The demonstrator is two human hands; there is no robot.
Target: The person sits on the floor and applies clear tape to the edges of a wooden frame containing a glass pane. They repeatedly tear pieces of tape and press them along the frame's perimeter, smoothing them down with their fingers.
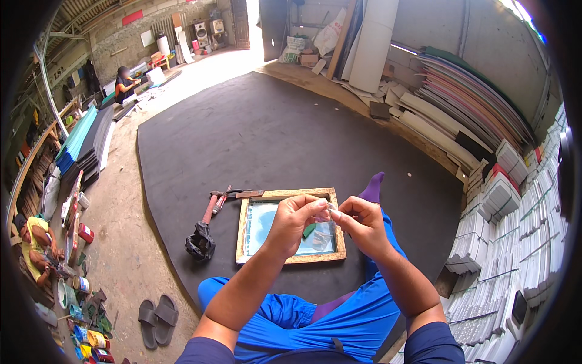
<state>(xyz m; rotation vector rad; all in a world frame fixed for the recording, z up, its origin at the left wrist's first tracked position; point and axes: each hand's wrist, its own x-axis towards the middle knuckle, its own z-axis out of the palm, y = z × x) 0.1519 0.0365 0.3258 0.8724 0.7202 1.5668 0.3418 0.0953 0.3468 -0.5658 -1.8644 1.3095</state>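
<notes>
My left hand [295, 223] and my right hand [364, 225] are raised close together over a wood-framed screen [327, 257]. Both are closed, fingertips pinching a small, crumpled piece of clear plastic [331, 209] between them. Its exact kind is hard to make out. Below, the screen has a pale blue mesh [262, 225] and lies flat on a large black mat [242, 139]. A small green piece [309, 230] and a clear plastic sheet [320, 241] show on the mesh, partly behind my hands.
Left of the screen lie a red-handled tool [209, 209] and a crumpled black plastic bag [200, 242]. Grey slippers [159, 321] stand beside the mat. White stacks [515, 249] line the right side. One person [37, 246] sits at left, another [124, 85] farther back.
</notes>
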